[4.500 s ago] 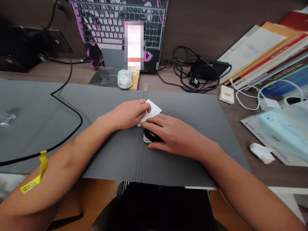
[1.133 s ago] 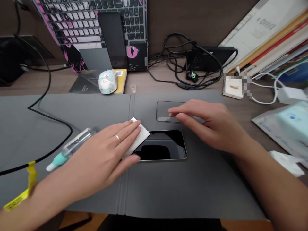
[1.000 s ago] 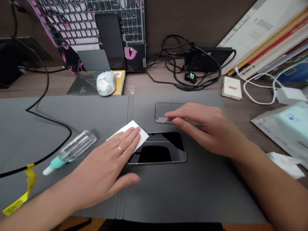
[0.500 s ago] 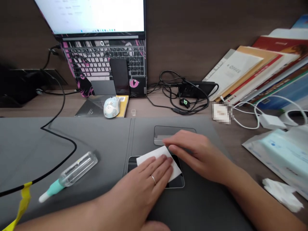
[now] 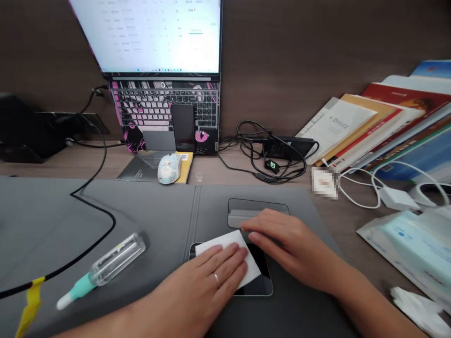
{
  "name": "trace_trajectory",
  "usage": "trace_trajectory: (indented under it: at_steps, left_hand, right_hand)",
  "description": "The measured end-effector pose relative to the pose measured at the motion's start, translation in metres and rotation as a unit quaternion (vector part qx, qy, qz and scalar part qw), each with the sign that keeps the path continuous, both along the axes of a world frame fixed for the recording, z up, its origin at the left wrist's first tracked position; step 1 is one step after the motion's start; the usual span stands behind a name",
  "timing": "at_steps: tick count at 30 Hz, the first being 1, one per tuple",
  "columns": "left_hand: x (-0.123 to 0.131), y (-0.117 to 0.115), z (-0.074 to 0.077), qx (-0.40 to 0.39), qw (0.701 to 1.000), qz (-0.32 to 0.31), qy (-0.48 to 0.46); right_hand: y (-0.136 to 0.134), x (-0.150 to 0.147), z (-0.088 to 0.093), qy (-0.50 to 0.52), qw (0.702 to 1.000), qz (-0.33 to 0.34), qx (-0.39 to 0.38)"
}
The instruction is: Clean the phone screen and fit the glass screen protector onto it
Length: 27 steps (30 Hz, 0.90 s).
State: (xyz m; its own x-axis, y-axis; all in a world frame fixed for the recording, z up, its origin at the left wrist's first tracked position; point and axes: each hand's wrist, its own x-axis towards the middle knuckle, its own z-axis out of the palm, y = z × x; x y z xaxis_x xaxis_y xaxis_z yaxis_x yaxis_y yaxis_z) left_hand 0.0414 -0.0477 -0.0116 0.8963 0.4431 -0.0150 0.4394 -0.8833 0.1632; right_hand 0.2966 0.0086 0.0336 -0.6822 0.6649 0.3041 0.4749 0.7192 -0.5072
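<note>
My left hand (image 5: pixel 204 286) lies flat, fingers stretched out, pressing a folded white wipe (image 5: pixel 251 267) onto a tablet (image 5: pixel 266 281) with a black screen and silver rim. Its middle part is hidden beneath the wipe and my hand. My right hand (image 5: pixel 285 244) hovers over or rests at the tablet's upper right corner; contact is unclear. Its fingers are extended, with a gap beside the thumb and nothing visible between them. Just behind lies a thin, clear rectangular sheet with a dark edge (image 5: pixel 259 205), partly covered by my right hand.
A clear spray bottle with a teal neck (image 5: pixel 116 260) lies left on the grey desk mat (image 5: pixel 158 206). Behind stand a laptop (image 5: pixel 155 112) with a phone (image 5: pixel 183 126) on it, and a mouse (image 5: pixel 169 169). Cables (image 5: pixel 275 150), books (image 5: pixel 380 122), a tissue pack (image 5: pixel 408 249) and crumpled tissue (image 5: pixel 419 310) sit right.
The view has tilted up, so everything appears lower in the picture. My left hand and the wipe have slid slightly left across the tablet. My right hand keeps about the same place beside it.
</note>
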Motion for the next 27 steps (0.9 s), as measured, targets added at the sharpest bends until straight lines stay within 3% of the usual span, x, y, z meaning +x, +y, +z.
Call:
trace_trajectory:
  at_steps: [4, 7, 13, 19, 23, 27]
  left_hand:
    - [-0.026, -0.005, -0.008, -0.003, 1.0, 0.029, 0.013]
    - [-0.031, -0.007, -0.012, -0.004, 0.999, 0.043, 0.019]
    - [-0.003, -0.001, -0.001, 0.085, 0.995, 0.025, -0.039]
    - [0.012, 0.007, 0.015, 0.062, 0.996, 0.001, -0.061]
    - [-0.011, -0.003, 0.014, 0.016, 0.998, 0.012, -0.067]
    - [-0.044, -0.027, -0.006, 0.067, 0.994, 0.072, -0.041]
  right_hand:
    - [0.001, -0.001, 0.0, -0.008, 1.0, -0.005, -0.002]
    - [0.002, -0.001, 0.0, -0.011, 1.0, -0.007, -0.007]
    - [0.006, 0.002, 0.003, -0.021, 0.999, -0.022, 0.016]
    - [0.009, 0.001, 0.008, -0.024, 0.999, -0.045, 0.009]
    - [0.008, 0.001, 0.009, -0.02, 0.998, -0.052, 0.001]
    - [0.006, 0.003, 0.009, -0.006, 0.999, -0.052, 0.007]
